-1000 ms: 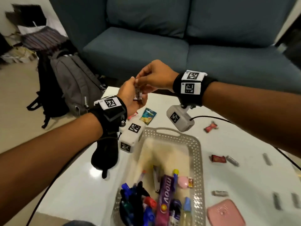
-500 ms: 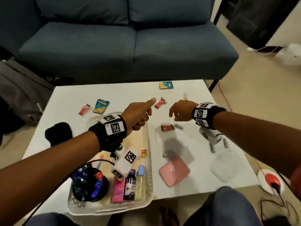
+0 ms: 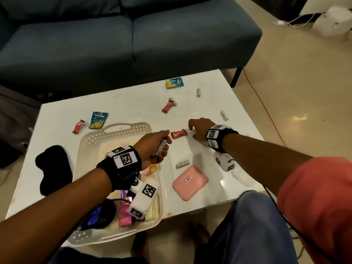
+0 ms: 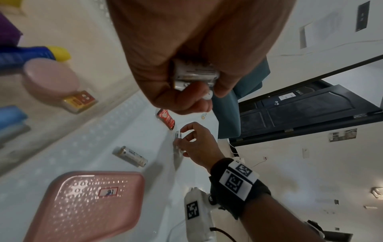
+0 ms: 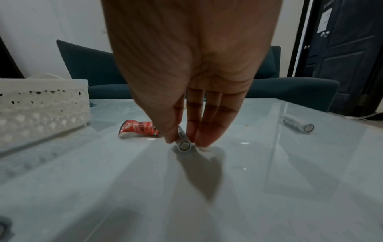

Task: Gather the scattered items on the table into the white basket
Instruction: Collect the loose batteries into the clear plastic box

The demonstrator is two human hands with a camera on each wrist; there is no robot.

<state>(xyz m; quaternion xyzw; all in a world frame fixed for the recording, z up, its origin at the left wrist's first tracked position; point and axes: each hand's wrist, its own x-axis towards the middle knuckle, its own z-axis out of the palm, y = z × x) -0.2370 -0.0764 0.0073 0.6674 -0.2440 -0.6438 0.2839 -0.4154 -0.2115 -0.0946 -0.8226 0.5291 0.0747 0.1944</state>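
The white basket (image 3: 118,130) stands at the table's front left with pens, a purple tube and small bottles inside. My left hand (image 3: 163,142) hovers over its right rim and grips several silver batteries (image 4: 194,75) in curled fingers. My right hand (image 3: 191,130) reaches down to the tabletop just right of a red candy wrapper (image 3: 178,133). Its thumb and fingertips pinch one battery (image 5: 183,144) that lies on the glass. Another loose battery (image 3: 182,164) lies nearer me, beside a pink case (image 3: 189,182).
Two more batteries (image 3: 224,115) (image 3: 198,92), two sachets (image 3: 174,82) (image 3: 98,120) and two red candies (image 3: 168,105) (image 3: 78,126) lie scattered farther back. A black cloth item (image 3: 55,168) sits left of the basket. A blue sofa (image 3: 114,44) stands behind the table.
The hands have parted from their meeting above the table. My right hand has dropped to the tabletop and closed its fingertips on a battery. My left hand stays over the basket's right side.
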